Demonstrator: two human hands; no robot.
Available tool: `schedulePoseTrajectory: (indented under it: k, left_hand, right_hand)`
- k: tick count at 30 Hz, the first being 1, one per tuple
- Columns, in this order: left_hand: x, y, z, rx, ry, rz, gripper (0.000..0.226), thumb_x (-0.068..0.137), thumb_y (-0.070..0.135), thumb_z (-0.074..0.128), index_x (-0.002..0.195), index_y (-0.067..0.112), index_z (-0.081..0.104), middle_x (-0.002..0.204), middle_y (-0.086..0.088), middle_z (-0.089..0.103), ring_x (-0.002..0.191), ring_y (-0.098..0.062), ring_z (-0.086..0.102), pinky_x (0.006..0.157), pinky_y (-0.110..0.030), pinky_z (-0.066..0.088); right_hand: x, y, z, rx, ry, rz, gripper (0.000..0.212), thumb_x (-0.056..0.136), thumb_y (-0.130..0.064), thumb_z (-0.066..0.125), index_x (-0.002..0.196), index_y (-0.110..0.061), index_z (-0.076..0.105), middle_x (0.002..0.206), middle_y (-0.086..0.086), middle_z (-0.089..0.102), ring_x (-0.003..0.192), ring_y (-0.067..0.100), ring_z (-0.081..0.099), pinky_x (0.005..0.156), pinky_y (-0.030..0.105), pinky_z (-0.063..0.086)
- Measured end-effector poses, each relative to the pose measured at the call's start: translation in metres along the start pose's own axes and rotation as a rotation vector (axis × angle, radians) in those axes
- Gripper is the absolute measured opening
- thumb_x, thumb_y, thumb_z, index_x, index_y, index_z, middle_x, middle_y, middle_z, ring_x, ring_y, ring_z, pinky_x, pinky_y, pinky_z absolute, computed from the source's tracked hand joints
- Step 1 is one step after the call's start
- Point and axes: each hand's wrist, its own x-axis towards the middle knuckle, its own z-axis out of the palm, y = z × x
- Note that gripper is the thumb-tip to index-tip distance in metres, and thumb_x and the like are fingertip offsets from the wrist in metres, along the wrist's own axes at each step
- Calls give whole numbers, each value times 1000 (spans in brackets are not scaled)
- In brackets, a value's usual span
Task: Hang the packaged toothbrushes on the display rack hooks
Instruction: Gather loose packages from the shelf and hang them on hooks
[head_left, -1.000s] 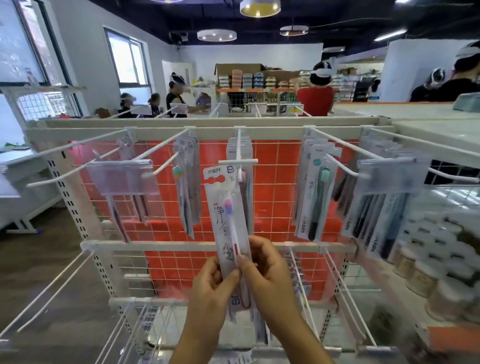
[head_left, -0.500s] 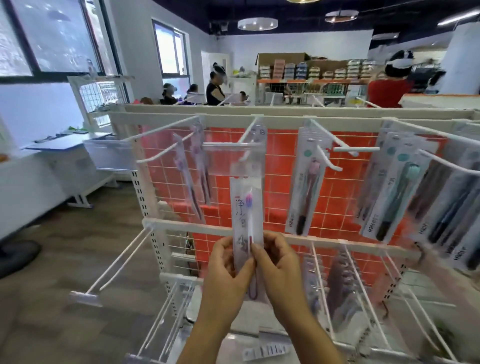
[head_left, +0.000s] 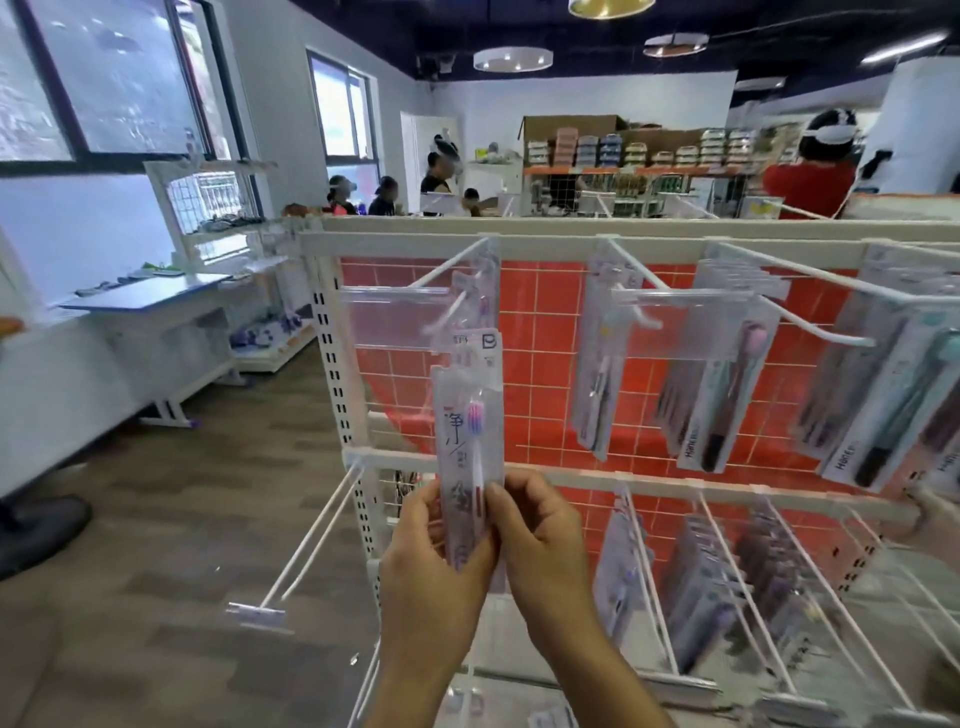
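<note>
A packaged toothbrush (head_left: 470, 415) with a pink and purple head stands upright in front of the white display rack (head_left: 519, 462). My left hand (head_left: 431, 566) and my right hand (head_left: 540, 545) pinch its lower end from both sides. The pack's top sits just below the leftmost upper hook (head_left: 452, 306), which carries a clear label holder (head_left: 395, 322) and another pack behind it. Whether the pack's hole is on the hook I cannot tell. Further right, other hooks hold several toothbrush packs (head_left: 722, 384).
Bare white hooks (head_left: 311, 540) jut out at the rack's lower left, ending in a label holder. Lower hooks at right carry more packs (head_left: 696, 587). A blue-topped table (head_left: 150, 296) stands at left over wooden floor. People stand beyond the rack.
My view has swung left, so the rack now sits further right in frame. Both hands have carried the pack leftwards from the middle hook towards the leftmost upper hook.
</note>
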Motion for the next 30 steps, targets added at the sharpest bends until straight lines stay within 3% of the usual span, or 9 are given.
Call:
schedulePoseTrajectory:
  k: [3, 10, 16, 19, 23, 26, 30]
  left_hand:
    - [4, -3, -10, -32, 29, 9, 50, 59, 67, 63, 102, 42, 54, 90, 9, 69, 78, -4, 69, 67, -35, 60]
    - [23, -5, -20, 13, 3, 39, 40, 65, 66, 63, 101, 50, 54, 86, 11, 71, 77, -6, 71, 66, -38, 60]
    - [38, -14, -13, 154, -24, 102, 40, 76, 59, 58, 113, 43, 54, 88, 9, 68, 77, -11, 69, 65, -34, 59]
    - [50, -19, -6, 217, -16, 132, 39, 81, 54, 58, 115, 35, 59, 83, 8, 66, 75, -9, 67, 66, -32, 57]
    - [71, -20, 11, 287, -52, 182, 42, 83, 51, 55, 116, 25, 59, 86, 7, 63, 76, -8, 62, 62, -14, 46]
    - [96, -29, 27, 347, -57, 158, 52, 84, 55, 52, 120, 17, 57, 94, 5, 59, 80, -10, 59, 67, -23, 50]
    - [125, -37, 42, 402, -73, 109, 59, 85, 58, 46, 123, 13, 53, 113, -7, 59, 100, -25, 59, 84, -41, 54]
  right_hand:
    - [2, -3, 13, -64, -12, -31, 14, 94, -14, 56, 87, -20, 68, 84, -2, 71, 81, 18, 68, 77, 43, 58]
    - [14, -7, 28, -81, 7, -71, 16, 94, -14, 55, 85, -21, 66, 81, 0, 69, 78, 18, 68, 73, 40, 58]
    - [29, 1, 27, -131, 21, -63, 13, 96, -16, 54, 91, -14, 66, 84, 2, 70, 80, 18, 68, 75, 41, 58]
    - [36, 3, 27, -154, 46, -50, 10, 95, -17, 56, 94, -16, 66, 84, 0, 70, 78, 12, 68, 72, 33, 58]
    - [38, 7, 16, -181, 127, -53, 11, 94, -18, 57, 99, -27, 61, 90, -12, 68, 85, -1, 64, 73, 18, 53]
    - [40, 11, 5, -281, 184, -49, 19, 94, -18, 55, 93, -37, 55, 92, -16, 63, 88, -6, 59, 73, 8, 47]
    - [44, 18, -7, -283, 212, 1, 16, 95, -15, 53, 96, -30, 58, 93, -12, 64, 85, -5, 59, 72, 8, 47]
